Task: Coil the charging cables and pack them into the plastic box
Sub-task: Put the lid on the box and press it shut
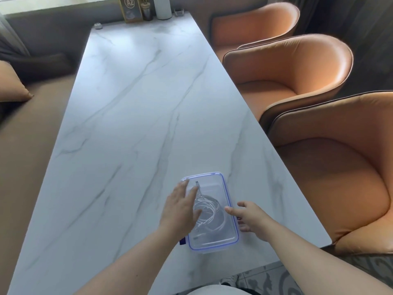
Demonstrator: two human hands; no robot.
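Note:
A clear plastic box [226, 188] with a blue-edged rim sits near the front right of the marble table. Coiled white charging cables [209, 211] lie inside it, one plug end pointing toward the far corner. My left hand [180, 206] lies flat over the box's left edge, fingers spread and reaching over the coil. My right hand [247, 217] is at the box's right side, index finger over the rim and the other fingers against the outer wall. Whether a lid covers the box is unclear.
The white marble table [136, 107] stretches away from me. Three orange chairs [297, 71] line its right edge. A sign, a small jar and a white cylinder [162, 7] stand at the far end. A brown bench [27, 128] runs along the left.

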